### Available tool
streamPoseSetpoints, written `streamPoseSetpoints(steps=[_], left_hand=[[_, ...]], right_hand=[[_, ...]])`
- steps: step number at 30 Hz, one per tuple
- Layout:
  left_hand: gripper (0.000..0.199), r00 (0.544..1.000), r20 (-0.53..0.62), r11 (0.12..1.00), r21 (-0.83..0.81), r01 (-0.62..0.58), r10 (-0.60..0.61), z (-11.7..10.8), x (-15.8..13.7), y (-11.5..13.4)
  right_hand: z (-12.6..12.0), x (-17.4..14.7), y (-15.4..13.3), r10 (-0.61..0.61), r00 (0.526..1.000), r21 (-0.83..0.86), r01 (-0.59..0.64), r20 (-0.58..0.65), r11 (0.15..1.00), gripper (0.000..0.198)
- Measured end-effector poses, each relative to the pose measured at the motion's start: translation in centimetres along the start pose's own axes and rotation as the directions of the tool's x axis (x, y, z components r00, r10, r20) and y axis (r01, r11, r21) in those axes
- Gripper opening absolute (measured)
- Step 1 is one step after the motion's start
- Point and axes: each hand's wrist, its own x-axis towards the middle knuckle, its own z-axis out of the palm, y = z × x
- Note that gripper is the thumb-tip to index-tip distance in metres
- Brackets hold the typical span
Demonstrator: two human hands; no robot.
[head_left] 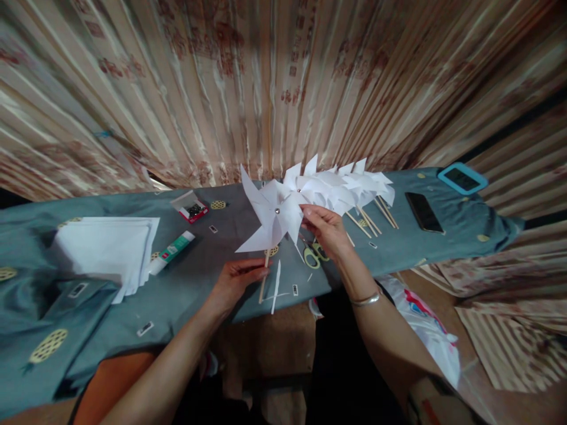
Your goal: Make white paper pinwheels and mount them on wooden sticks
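Observation:
A white paper pinwheel (270,206) with a shiny pin at its centre is held up over the table, tilted slightly. My left hand (237,282) pinches its thin wooden stick (261,289) below the blades. At the pinwheel's right side, my right hand (326,229) has thumb and fingers closed at the edge of a blade. Behind it lies a row of several more white pinwheels (330,192), overlapping, sticks pointing toward me. Scissors (311,257) with yellow-green handles lie under my right hand, partly hidden. Thin white paper strips (276,286) rest near the stick's lower end.
On the left are stacked white paper sheets (106,248), a glue stick (172,251) and a small red-and-white box of pins (190,208). A dark phone (424,212) and a blue-framed device (463,178) lie right. Grey patterned cloth (199,289) covers the table; a curtain (248,88) hangs behind.

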Motion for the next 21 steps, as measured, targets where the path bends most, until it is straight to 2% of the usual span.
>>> streamPoseSetpoints(steps=[12, 21], left_hand=[[0.035, 1.0, -0.029, 0.997, -0.072, -0.007, 0.005, 0.2, 0.1, 0.5], [0.032, 0.999, -0.019, 0.996, -0.077, -0.038, 0.037, 0.1, 0.1, 0.1]], right_hand=[[1.0, -1.4, -0.2, 0.127, 0.991, 0.061, -0.13, 0.037, 0.99, 0.036], [1.7, -2.2, 0.6, 0.17, 0.974, 0.071, -0.182, 0.148, 0.981, 0.037]])
